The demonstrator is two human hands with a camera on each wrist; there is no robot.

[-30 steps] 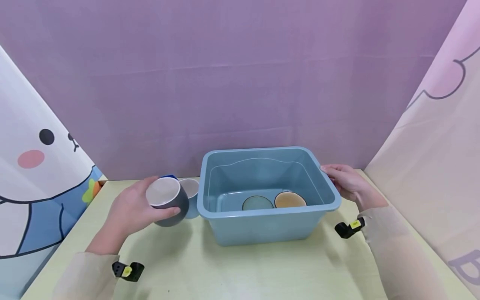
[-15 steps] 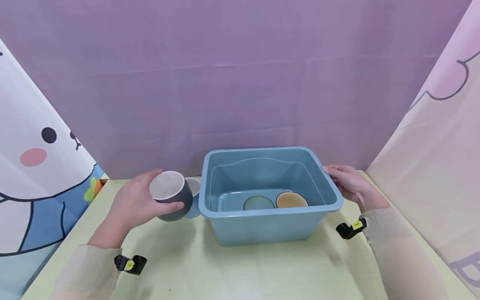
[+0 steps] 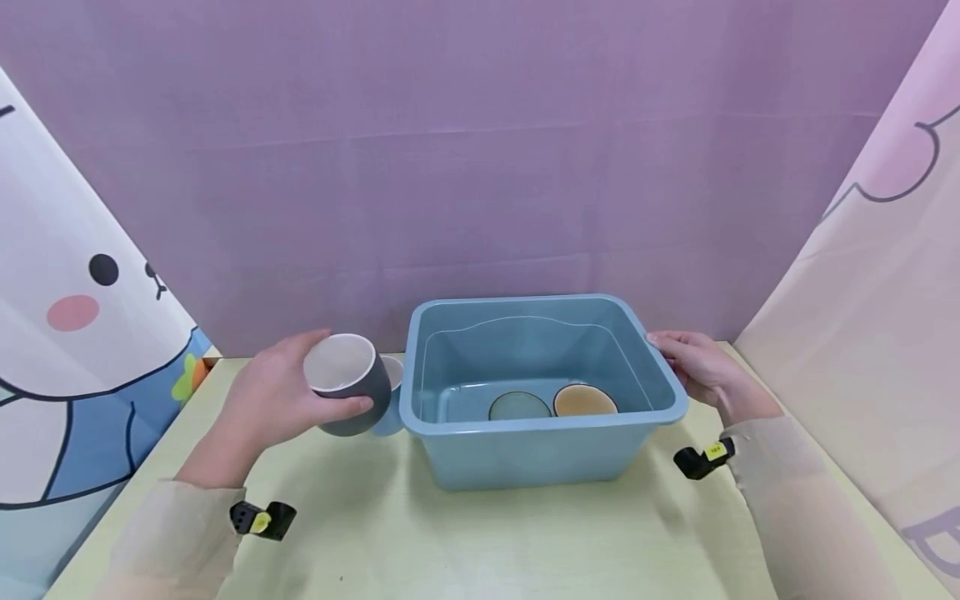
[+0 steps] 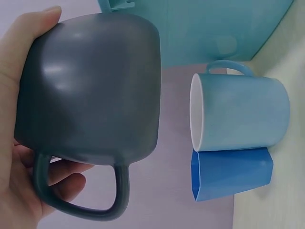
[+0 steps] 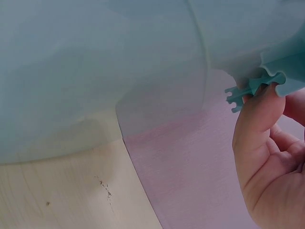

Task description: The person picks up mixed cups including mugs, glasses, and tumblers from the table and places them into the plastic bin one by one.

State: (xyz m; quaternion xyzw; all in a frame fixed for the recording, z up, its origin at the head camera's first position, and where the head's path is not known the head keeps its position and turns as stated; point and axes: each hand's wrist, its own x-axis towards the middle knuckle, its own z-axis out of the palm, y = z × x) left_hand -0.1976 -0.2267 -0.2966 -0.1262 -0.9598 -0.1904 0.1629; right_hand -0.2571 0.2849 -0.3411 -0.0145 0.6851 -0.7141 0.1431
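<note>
My left hand (image 3: 281, 396) grips a dark grey mug (image 3: 360, 404) with a white inside, held above the table at the left of the blue basin (image 3: 525, 454). In the left wrist view the mug's grey handle (image 4: 81, 212) shows, with fingers near it. At the basin's right end my right hand (image 3: 697, 367) pinches the rim, thumb and fingers curled on its edge. Inside the basin lie two round things, one greenish (image 3: 519, 407) and one tan with a dark rim (image 3: 583, 400); the front wall partly hides them.
Behind the held mug a light blue mug (image 4: 243, 112) stands on the table (image 3: 480, 542), close to the basin's left side. Beside it is a small dark blue cup (image 4: 233, 174). A purple curtain (image 3: 480, 167) hangs behind, with printed cloth (image 3: 885, 350) at both sides.
The left hand has moved slightly up and to the right with the grey mug, toward the basin. The right hand keeps its hold on the basin's rim.
</note>
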